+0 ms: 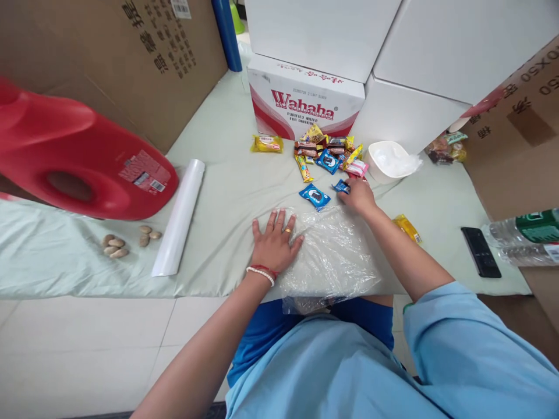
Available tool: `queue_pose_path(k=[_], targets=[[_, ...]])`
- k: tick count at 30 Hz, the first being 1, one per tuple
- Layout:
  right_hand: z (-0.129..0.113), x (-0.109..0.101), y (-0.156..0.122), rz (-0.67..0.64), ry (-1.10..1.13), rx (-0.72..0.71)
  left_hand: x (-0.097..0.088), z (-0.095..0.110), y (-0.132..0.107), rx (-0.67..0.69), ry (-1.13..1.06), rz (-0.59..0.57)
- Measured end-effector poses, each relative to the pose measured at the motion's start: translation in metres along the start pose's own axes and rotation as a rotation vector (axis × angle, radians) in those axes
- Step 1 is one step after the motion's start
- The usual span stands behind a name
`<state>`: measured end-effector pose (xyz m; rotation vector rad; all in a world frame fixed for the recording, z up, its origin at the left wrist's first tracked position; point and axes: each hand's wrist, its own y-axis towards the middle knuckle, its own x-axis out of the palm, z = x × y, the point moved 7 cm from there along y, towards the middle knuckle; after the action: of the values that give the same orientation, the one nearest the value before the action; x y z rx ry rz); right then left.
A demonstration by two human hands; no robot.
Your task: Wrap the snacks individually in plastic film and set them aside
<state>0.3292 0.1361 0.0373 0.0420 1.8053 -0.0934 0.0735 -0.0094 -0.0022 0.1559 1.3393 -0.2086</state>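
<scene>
My left hand [273,244] lies flat with its fingers spread on the cloth, at the left edge of a clear plastic sheet [336,250]. My right hand [358,196] has its fingers closed on a small blue snack packet [341,186], partly hidden by the fingers. Just left of that is another blue-wrapped snack [315,196], lying loose. Beyond both hands sits a pile of wrapped snacks [328,162] in mixed colours. A yellow snack packet [267,144] rests left of the pile, and a second yellow packet [407,228] lies beyond my right forearm.
A white bowl [379,174] holding clear plastic stands right of the pile. Behind are a Wahaha carton [305,99] and white boxes [323,29]. Left are a white roll [179,218], stones [115,247] and a red jug [109,157]. A black phone [481,252] and bottles [524,227] lie right.
</scene>
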Motion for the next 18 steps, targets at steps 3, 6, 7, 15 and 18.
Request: queue_pose_path(k=[3,6,7,15,18], targets=[[-0.012,-0.002,-0.014,0.033,-0.021,-0.086,0.001,-0.001,0.0,-0.001,0.009,0.01],[-0.054,0.004,-0.031,0.028,0.028,-0.294,0.0,0.0,0.0,0.01,0.015,0.029],[-0.066,0.01,-0.034,-0.027,0.024,-0.327,0.0,0.0,0.0,0.01,0.016,0.032],[-0.069,0.015,-0.008,-0.129,0.224,-0.164,0.0,0.001,-0.001,0.004,0.008,0.021],[-0.055,0.022,0.005,-0.27,0.468,-0.035,0.001,0.0,-0.001,0.005,0.003,0.018]])
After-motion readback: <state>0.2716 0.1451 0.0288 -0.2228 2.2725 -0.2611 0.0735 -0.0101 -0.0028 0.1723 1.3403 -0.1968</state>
